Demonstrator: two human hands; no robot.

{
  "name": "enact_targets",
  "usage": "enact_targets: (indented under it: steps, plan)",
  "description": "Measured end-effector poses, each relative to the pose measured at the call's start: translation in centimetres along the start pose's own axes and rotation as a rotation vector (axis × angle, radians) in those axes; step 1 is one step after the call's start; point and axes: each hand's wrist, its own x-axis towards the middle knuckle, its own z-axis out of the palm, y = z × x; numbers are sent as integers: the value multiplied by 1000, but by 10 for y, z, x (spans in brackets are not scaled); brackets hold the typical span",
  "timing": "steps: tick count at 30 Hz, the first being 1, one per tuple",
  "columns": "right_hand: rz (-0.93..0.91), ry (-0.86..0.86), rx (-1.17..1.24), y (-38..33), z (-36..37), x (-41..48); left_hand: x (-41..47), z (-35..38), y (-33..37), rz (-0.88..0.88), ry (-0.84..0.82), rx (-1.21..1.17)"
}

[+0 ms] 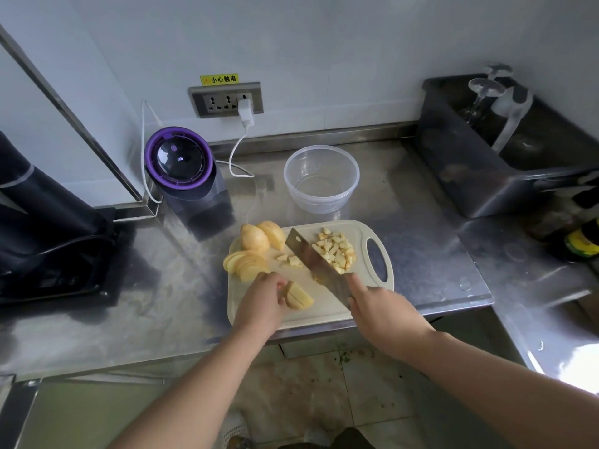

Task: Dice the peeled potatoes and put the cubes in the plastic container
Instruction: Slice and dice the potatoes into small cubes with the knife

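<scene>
Scuffed steel worktop (421, 254), cream plastic cutting board (324, 309) at centre. Left hand (262, 303) pinches a pale-yellow potato piece (299, 298) cut into strips. Right hand (379, 309) grips the flat steel cleaver (316, 260), angled across the board. Small blocky potato cubes (337, 251) piled right of the blade. Fanned slices (243, 262) and peeled halves (259, 238) lie left. Clear round plastic container (321, 178) sits just above the board.

Kitchen, steel counter (421, 247), cutting board (327, 314), blender (181, 163)

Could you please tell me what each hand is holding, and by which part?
The right hand grips the cleaver at its handle end, the handle itself hidden. The left hand holds the sliced potato piece by its left end.
</scene>
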Motion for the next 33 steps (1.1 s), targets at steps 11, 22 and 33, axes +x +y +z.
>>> enact_targets:
  steps: [11,22,33]
  plan:
    - [112,47,88,17,-4,4,41,-20,29,689,-323,960]
    - [68,-5,20,7,2,10,21,16,25,1,-100,336]
    - [-10,-179,-71,-13,14,0,-12,25,4,89,157,85]
